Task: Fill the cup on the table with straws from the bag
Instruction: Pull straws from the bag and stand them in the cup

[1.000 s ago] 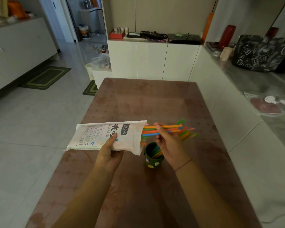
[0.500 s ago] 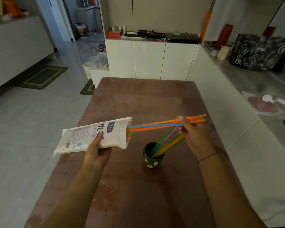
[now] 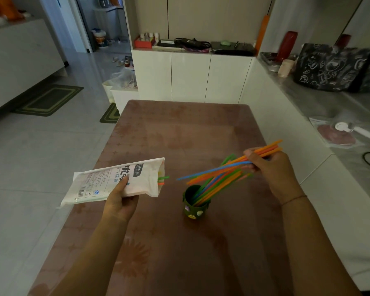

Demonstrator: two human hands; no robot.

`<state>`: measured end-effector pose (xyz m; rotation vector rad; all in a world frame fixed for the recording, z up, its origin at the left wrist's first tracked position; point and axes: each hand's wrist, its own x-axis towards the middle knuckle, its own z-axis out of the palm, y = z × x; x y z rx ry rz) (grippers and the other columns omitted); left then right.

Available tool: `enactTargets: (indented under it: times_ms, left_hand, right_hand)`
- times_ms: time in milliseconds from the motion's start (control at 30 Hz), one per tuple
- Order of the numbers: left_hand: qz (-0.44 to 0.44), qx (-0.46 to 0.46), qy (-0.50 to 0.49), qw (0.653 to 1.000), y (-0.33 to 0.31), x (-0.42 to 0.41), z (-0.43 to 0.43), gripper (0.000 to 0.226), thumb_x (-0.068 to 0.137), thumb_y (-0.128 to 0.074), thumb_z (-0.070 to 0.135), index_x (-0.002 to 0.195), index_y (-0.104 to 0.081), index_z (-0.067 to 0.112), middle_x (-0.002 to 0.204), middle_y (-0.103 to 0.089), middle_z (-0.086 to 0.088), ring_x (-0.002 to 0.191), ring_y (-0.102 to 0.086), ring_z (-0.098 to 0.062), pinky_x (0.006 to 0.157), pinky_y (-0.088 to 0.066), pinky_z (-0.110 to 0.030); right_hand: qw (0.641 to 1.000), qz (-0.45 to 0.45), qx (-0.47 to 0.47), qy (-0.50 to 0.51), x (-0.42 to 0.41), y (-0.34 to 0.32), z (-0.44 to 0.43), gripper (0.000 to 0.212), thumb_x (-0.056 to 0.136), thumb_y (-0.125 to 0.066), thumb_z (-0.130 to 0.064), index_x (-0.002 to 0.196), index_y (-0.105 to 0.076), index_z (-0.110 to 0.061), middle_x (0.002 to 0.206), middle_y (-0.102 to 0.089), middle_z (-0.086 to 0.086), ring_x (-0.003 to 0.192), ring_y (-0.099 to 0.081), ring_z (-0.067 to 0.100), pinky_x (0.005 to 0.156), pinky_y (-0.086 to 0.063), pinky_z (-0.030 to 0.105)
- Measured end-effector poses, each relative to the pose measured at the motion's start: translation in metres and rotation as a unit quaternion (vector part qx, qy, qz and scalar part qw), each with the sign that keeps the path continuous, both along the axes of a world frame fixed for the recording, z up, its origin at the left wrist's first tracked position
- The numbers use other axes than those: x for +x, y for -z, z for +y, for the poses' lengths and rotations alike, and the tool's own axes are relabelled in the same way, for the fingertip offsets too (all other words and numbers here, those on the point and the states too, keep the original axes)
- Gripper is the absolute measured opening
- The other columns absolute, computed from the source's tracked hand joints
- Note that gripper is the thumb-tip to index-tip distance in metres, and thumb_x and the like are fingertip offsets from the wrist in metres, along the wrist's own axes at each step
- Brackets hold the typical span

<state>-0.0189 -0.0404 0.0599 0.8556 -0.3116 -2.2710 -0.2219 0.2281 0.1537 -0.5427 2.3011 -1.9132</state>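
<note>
A dark green cup [image 3: 195,208] with small stickers stands on the brown table [image 3: 179,129], holding several coloured straws that lean to the right. My left hand [image 3: 121,198] grips a white straw bag [image 3: 107,181] held flat over the table's left edge; a green and an orange straw tip [image 3: 163,180] poke from its open right end. My right hand [image 3: 271,169] pinches a bundle of orange and blue straws [image 3: 218,169] above and right of the cup, their free ends pointing left, clear of the bag.
White cabinets stand beyond the table's far end and along its right side. A grey counter [image 3: 320,103] on the right carries a black patterned bag [image 3: 333,67], a red bottle and a cup. Tiled floor with green mats [image 3: 49,100] lies to the left.
My right hand has drawn the bundle of straws rightward until they came fully out of the bag. My left hand and the bag shifted slightly left.
</note>
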Motion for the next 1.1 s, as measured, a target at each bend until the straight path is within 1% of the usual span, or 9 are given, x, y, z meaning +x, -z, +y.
enactTargets:
  times_ms: [167, 433, 500, 667, 767, 833, 900, 1000, 1100]
  left_hand:
    - [-0.001, 0.003, 0.005, 1.000, -0.001, -0.002, 0.004, 0.053, 0.085, -0.062, -0.001, 0.133, -0.049, 0.015, 0.121, -0.067, -0.008, 0.104, -0.068, -0.022, 0.069, -0.061, -0.038]
    - [0.003, -0.021, 0.010, 1.000, 0.000, -0.001, 0.006, 0.052, 0.085, -0.061, -0.002, 0.132, -0.047, 0.015, 0.116, -0.068, -0.009, 0.097, -0.071, -0.021, 0.065, -0.060, -0.038]
    - [0.002, -0.021, 0.012, 1.000, -0.001, -0.003, 0.008, 0.051, 0.085, -0.061, -0.002, 0.132, -0.047, 0.015, 0.119, -0.067, -0.009, 0.098, -0.069, -0.021, 0.066, -0.061, -0.038]
    - [0.003, -0.022, 0.018, 1.000, -0.002, -0.003, 0.011, 0.049, 0.084, -0.061, -0.002, 0.128, -0.049, 0.016, 0.110, -0.070, -0.008, 0.096, -0.071, -0.021, 0.066, -0.061, -0.038]
    - [-0.002, -0.019, 0.018, 1.000, -0.003, -0.003, 0.010, 0.044, 0.084, -0.062, -0.002, 0.122, -0.052, 0.016, 0.099, -0.075, -0.006, 0.091, -0.073, -0.021, 0.064, -0.061, -0.038]
    - [-0.006, -0.016, 0.019, 1.000, -0.003, -0.004, 0.010, 0.045, 0.084, -0.062, -0.002, 0.123, -0.052, 0.016, 0.103, -0.073, -0.007, 0.093, -0.072, -0.021, 0.064, -0.061, -0.039]
    - [-0.004, -0.021, 0.023, 1.000, -0.004, -0.005, 0.012, 0.046, 0.085, -0.061, -0.002, 0.126, -0.051, 0.016, 0.109, -0.071, -0.007, 0.099, -0.070, -0.021, 0.069, -0.061, -0.040]
    - [-0.003, -0.026, 0.031, 0.999, -0.005, -0.007, 0.014, 0.040, 0.086, -0.059, -0.002, 0.121, -0.053, 0.016, 0.102, -0.073, -0.005, 0.106, -0.066, -0.022, 0.077, -0.059, -0.040]
    - [-0.001, -0.030, 0.042, 0.999, -0.009, -0.010, 0.019, 0.034, 0.087, -0.059, -0.002, 0.115, -0.055, 0.016, 0.104, -0.072, -0.006, 0.107, -0.065, -0.022, 0.079, -0.058, -0.040]
  right_hand:
    - [0.992, 0.052, 0.110, -0.029, -0.001, 0.003, -0.007, 0.012, 0.083, -0.065, -0.005, 0.089, -0.069, 0.004, 0.060, -0.062, 0.012, 0.038, -0.053, -0.002, 0.043, -0.044, 0.010]
    - [0.975, 0.068, 0.199, -0.075, -0.001, 0.003, -0.013, 0.011, 0.080, -0.071, -0.012, 0.082, -0.071, -0.001, 0.053, -0.057, -0.007, 0.046, -0.055, -0.009, 0.045, -0.041, 0.006]
    - [0.972, 0.071, 0.208, -0.088, 0.002, 0.002, -0.018, 0.008, 0.078, -0.072, -0.012, 0.073, -0.070, -0.006, 0.050, -0.058, -0.010, 0.046, -0.054, -0.011, 0.046, -0.038, 0.004]
    - [0.978, 0.085, 0.171, -0.083, -0.002, 0.004, -0.022, 0.015, 0.074, -0.076, -0.012, 0.087, -0.069, -0.009, 0.072, -0.060, 0.008, 0.059, -0.050, 0.003, 0.053, -0.040, 0.008]
    - [0.984, 0.072, 0.149, -0.071, -0.006, 0.007, -0.021, 0.010, 0.077, -0.072, -0.010, 0.086, -0.068, -0.010, 0.069, -0.061, 0.009, 0.051, -0.053, 0.001, 0.050, -0.041, 0.010]
    - [0.984, 0.082, 0.146, -0.055, -0.006, 0.008, -0.021, 0.005, 0.080, -0.069, -0.007, 0.084, -0.069, -0.008, 0.065, -0.061, 0.007, 0.047, -0.054, -0.001, 0.052, -0.043, 0.011]
    - [0.981, 0.097, 0.161, -0.042, -0.006, 0.011, -0.023, 0.004, 0.080, -0.068, -0.006, 0.083, -0.071, -0.005, 0.067, -0.063, 0.006, 0.054, -0.056, 0.003, 0.058, -0.045, 0.016]
    - [0.974, 0.114, 0.190, -0.053, -0.004, 0.015, -0.027, 0.005, 0.078, -0.068, -0.003, 0.081, -0.072, -0.004, 0.072, -0.066, 0.009, 0.065, -0.059, 0.015, 0.057, -0.042, 0.009]
    - [0.967, 0.137, 0.206, -0.053, -0.004, 0.017, -0.028, 0.006, 0.075, -0.070, -0.001, 0.080, -0.073, -0.004, 0.078, -0.070, 0.015, 0.063, -0.057, 0.004, 0.056, -0.040, 0.004]
